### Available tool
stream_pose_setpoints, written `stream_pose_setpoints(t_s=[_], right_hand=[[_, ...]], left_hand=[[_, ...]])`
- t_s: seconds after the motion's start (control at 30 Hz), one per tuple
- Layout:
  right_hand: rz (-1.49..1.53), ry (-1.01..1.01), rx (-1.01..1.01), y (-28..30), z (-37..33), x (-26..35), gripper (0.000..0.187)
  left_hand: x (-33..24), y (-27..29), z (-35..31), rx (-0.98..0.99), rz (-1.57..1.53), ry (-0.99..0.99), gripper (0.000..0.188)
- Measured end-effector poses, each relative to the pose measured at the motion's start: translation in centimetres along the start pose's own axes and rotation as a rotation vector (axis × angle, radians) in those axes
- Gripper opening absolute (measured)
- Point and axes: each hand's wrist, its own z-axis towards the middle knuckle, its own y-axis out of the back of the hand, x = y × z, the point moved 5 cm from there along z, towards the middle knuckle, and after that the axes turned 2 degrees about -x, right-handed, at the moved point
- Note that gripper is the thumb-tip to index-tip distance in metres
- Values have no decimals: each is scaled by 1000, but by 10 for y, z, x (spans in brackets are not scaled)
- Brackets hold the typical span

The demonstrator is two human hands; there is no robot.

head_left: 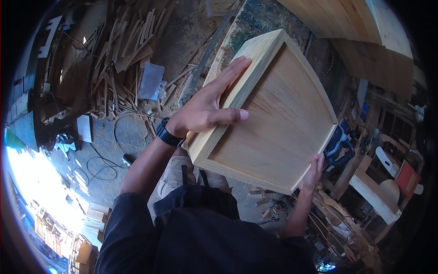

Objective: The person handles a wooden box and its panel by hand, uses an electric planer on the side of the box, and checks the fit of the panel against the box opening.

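Observation:
A pale wooden drawer-like box (273,114), a flat panel inside a raised frame, is held tilted in front of me. My left hand (212,102), with a black watch on its wrist, grips the left side, fingers along the outer face and thumb over the frame's edge. On the right, my right hand (314,172) holds the frame's near right edge; some of its fingers are hidden behind the wood. The box's far end lies over a worn, dark workbench (255,23). Just beyond the right edge is a dark blue and black power tool (338,147).
Scrap wood strips (132,41) are heaped at the far left, beside a white sheet (151,81). A black cable (98,160) lies on the floor. Large wooden panels (346,23) stand at the far right, and cut wooden parts (376,192) crowd the right side.

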Motion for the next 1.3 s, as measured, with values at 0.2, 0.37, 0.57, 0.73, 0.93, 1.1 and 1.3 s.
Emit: stream_pose_setpoints(t_s=[0.2,0.37,0.57,0.73,0.93,1.1,1.3], right_hand=[[156,-30,-111,5,-20,-22,67],[599,-133,-40,-10,-24,-44,83],[840,-43,35,21,-43,-129,86],[823,-11,1,46,-46,-162,85],[810,11,-19,47,-42,-193,83],[759,46,-28,48,-35,-202,82],[387,186,-62,119,-21,-238,81]], left_hand=[[-15,-2,-9,44,13,119,94],[-44,-18,-17,-91,126,335,90],[-48,-24,-16,-134,382,324,84],[-43,-8,-17,-185,441,292,64],[-50,-5,-26,-138,879,167,58],[-54,-7,-26,-100,1045,71,55],[-62,-18,-20,-176,879,109,48]])
